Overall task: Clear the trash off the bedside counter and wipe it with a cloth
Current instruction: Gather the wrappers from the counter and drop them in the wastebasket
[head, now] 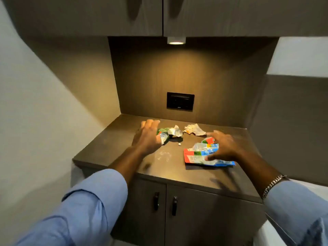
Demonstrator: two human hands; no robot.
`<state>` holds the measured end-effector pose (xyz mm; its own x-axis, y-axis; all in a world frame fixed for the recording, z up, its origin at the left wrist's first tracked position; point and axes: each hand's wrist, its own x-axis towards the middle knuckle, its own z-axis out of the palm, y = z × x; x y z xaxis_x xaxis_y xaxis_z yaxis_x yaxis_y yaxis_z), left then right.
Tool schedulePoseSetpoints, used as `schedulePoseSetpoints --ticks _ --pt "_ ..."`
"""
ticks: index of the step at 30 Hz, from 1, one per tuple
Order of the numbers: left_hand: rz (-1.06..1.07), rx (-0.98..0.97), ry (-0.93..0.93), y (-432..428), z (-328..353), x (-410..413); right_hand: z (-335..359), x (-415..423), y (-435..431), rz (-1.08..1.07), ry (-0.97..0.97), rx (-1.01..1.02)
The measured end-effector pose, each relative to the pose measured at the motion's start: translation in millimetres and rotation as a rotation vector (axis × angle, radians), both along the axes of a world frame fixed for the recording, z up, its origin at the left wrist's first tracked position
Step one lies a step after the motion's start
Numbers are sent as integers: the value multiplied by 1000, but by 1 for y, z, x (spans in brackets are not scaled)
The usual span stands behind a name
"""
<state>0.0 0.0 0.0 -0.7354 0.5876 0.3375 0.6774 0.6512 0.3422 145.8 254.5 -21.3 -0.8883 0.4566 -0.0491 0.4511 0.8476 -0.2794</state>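
Note:
On the dark wooden bedside counter (124,128) lies trash. A crumpled green and silver wrapper (168,134) sits at mid-counter, with my left hand (147,137) spread just over its left end, fingers apart. A red, blue and clear wrapper (197,155) lies toward the front right; my right hand (225,148) rests on its right side with fingers spread, thumb touching the plastic. A crumpled white paper (194,129) lies near the back. A tiny scrap (179,144) and a whitish smear (164,155) mark the surface. No cloth is in view.
A black socket panel (180,101) is set in the back wall under a small lit lamp (176,40). Upper cabinets (159,15) overhang the niche. Below the counter are two doors with black handles (156,201). A grey wall closes the left side.

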Motion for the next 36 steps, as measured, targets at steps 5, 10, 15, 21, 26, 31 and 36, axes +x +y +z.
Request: schedulePoseSetpoints --ticks 5,10,15,21,26,31,36 --pt "78 -184 -135 53 -45 -53 -23 -44 30 34 -293 -28" --pt "114 -322 -100 98 -62 -104 -48 -61 44 72 -338 47" --pt "134 -247 -144 112 -81 -109 -55 -61 40 12 -154 55" --pt "153 313 -329 110 -62 -75 -57 -32 26 -219 232 -81" --pt "29 565 -476 95 -35 2 -36 10 -18 -322 741 -77" --pt "-105 531 -503 77 -38 110 -24 67 -90 -266 846 -23" --pt "-154 509 -492 49 -67 182 -49 128 -136 -230 790 -116"
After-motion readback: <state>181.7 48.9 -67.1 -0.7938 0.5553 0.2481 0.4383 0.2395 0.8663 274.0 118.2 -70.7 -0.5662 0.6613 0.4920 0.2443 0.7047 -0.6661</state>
